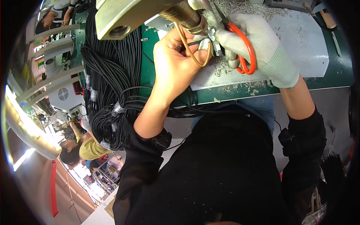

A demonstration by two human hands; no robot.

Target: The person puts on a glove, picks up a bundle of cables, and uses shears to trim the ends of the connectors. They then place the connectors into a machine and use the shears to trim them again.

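My left hand (172, 62) is bare except for a white covering on one fingertip, and it pinches a thin black cable (193, 44) under the machine head. The cable's tip lies close to a small shiny metal piece (212, 35), partly hidden by my fingers. A bent tan tube (183, 41) passes in front of that hand. On the right, my right hand (255, 45) wears a pale knit glove and is closed, with red-handled scissors (252, 52) hooked in it. Their dark blades (222, 14) point up and away. The gloved fingertips are beside the metal piece.
The cream machine head (131, 17) with its metal shaft (185, 17) overhangs the hands. Bundled black cables (112, 63) pile up at left. Small pale scraps (258, 10) litter the white board (303, 45) on the green table (210, 96). Other people sit at far left.
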